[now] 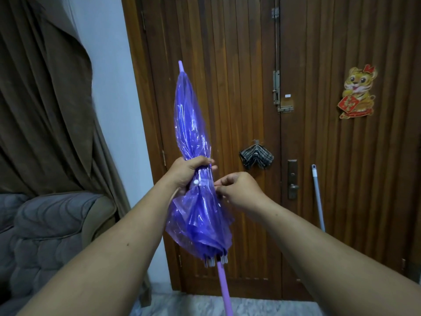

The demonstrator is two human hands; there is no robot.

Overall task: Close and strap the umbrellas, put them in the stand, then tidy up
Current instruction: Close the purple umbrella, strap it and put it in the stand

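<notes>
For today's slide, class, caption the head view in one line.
Left hand grips the folded purple umbrella upright before a wooden door while the right hand pinches its strap.

My left hand [189, 173] and right hand [237, 190] are bare, both forearms uncovered, no sleeves, rings or watch.

One purple umbrella [192, 142], two hands, perhaps one mop handle [318, 197].
</notes>
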